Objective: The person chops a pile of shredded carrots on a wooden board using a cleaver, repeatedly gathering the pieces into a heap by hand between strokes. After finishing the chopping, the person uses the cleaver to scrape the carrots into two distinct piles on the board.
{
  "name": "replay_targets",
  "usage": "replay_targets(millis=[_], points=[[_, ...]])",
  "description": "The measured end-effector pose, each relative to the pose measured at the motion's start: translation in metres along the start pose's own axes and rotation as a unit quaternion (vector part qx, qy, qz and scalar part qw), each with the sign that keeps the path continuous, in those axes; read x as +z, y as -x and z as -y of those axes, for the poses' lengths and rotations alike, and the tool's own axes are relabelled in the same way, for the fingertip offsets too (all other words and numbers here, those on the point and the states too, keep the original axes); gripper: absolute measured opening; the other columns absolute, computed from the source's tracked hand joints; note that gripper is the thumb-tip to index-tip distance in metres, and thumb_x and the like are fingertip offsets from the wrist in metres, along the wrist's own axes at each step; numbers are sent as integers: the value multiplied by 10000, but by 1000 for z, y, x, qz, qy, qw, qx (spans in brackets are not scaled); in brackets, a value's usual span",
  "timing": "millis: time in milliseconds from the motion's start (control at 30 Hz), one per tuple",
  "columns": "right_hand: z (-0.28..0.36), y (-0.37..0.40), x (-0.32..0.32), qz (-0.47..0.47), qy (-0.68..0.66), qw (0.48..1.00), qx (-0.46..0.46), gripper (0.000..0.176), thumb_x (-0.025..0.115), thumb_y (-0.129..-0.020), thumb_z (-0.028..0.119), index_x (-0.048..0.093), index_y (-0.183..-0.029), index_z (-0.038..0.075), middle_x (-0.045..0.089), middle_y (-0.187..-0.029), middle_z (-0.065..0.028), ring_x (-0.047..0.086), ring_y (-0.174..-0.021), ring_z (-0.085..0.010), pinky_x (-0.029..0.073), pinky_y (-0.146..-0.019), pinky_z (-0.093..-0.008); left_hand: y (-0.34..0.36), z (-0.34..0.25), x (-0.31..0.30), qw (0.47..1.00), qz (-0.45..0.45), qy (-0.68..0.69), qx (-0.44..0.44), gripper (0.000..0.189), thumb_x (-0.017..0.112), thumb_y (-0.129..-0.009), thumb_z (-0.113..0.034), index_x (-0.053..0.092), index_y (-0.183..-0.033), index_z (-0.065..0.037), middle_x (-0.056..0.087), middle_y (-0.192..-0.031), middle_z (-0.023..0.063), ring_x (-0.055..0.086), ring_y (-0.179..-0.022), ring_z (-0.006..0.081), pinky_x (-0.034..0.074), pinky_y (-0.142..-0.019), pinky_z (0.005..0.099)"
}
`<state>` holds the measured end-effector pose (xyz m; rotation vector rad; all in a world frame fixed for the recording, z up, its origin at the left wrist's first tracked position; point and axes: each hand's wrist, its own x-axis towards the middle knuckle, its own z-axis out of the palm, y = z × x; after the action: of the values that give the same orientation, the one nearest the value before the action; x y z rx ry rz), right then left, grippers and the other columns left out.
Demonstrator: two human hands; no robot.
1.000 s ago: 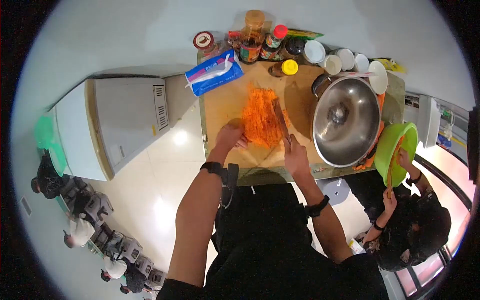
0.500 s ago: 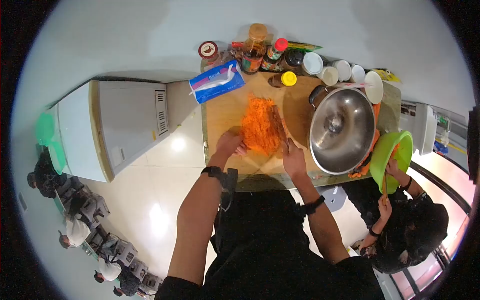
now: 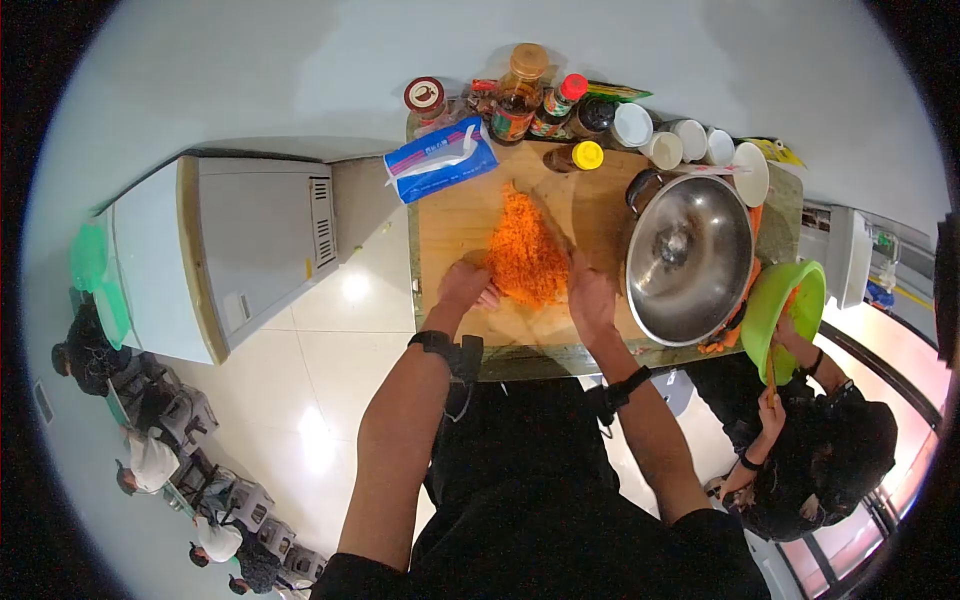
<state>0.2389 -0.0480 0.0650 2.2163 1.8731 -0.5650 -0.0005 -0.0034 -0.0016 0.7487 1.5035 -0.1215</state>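
A pile of finely chopped orange food, which looks like carrot (image 3: pixel 527 255), lies on the wooden cutting board (image 3: pixel 450 225). My right hand (image 3: pixel 592 297) is closed around the handle of a kitchen knife (image 3: pixel 551 226). The blade slants up and left along the pile's right side, with orange bits beside it. At the pile's lower left edge rests my left hand (image 3: pixel 468 287), its fingers loosely bent and holding nothing that I can see.
Right of the board stands a large steel pan (image 3: pixel 690 260), with carrot pieces (image 3: pixel 722 340) beside it. Bottles (image 3: pixel 516 95), cups (image 3: pixel 687 138) and a blue tissue pack (image 3: pixel 441 160) line the back. A co-worker (image 3: pixel 820 460) holds a green bowl (image 3: pixel 785 310) at the right.
My right hand and the knife have moved slightly up, and the blade lies closer along the pile. The pile's top has become narrower. My left hand stays by the pile's edge.
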Motion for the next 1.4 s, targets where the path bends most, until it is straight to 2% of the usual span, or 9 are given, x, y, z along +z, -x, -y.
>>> replay_targets(millis=[200,400,500,667,767,867,1067,1167,1400], points=[[10,2,-30,32,12,999,-22,297,489,-1003,216,539,-1284,131,667,-708,-209,679,-661,-392,539,-566,-502,-7,4,-1,985,-58,-113,120,417,511,-924,-340,739,-856,2,747,-845,149,715,-672,242,582,-654,353],[24,-40,-19,-34,65,995,-67,234,515,-980,192,554,-1206,146,675,-726,-189,688,-659,-366,544,-537,-473,-32,37,-4,992,33,62,109,418,521,-930,-383,725,-901,-19,749,-916,136,716,-723,220,564,-656,339],[20,-30,-10,-45,89,988,-119,217,526,-971,195,557,-1177,136,677,-728,-183,687,-659,-358,536,-540,-487,-3,29,-19,919,225,321,43,348,561,-902,-315,697,-951,2,740,-879,133,700,-698,247,554,-661,353],[17,3,-21,46,44,987,-146,248,536,-968,197,548,-1206,126,674,-738,-190,674,-656,-378,515,-567,-522,15,38,-35,938,-222,80,254,245,586,-877,-122,648,-1099,-39,691,-1070,161,670,-914,324,543,-826,391],[10,24,-36,47,-41,996,-64,282,534,-980,218,538,-1238,106,667,-755,-219,668,-680,-401,501,-596,-532,31,1,-45,876,-306,-82,363,294,598,-878,-93,647,-1167,-108,567,-1340,133,560,-1201,330,489,-979,398],[-6,48,-19,6,-129,992,7,306,547,-975,206,528,-1258,93,650,-739,-233,666,-718,-414,506,-617,-504,24,-45,-33,818,-246,-95,511,372,617,-884,-105,606,-1255,-78,454,-1468,105,391,-1373,335,345,-1134,436],[-9,81,-18,108,-425,890,127,385,576,-945,176,507,-1315,93,588,-650,-115,632,-569,-264,494,-555,-396,8,-51,10,773,-177,-307,526,365,594,-938,-236,606,-1291,-144,418,-1523,68,283,-1466,306,231,-1193,513],[-27,81,-3,-17,-389,920,39,472,574,-962,154,447,-1417,153,617,-718,-232,629,-621,-412,495,-584,-465,14,-35,17,794,-137,-271,526,393,561,-966,-270,573,-1348,-179,369,-1559,64,243,-1483,292,203,-1198,528],[-13,91,-12,-42,-242,960,138,538,549,-982,188,369,-1489,195,612,-719,-282,619,-668,-473,449,-588,-547,42,-19,-6,801,-269,-327,424,492,452,-1025,-334,431,-1486,-162,244,-1621,68,165,-1505,311,132,-1216,493]])
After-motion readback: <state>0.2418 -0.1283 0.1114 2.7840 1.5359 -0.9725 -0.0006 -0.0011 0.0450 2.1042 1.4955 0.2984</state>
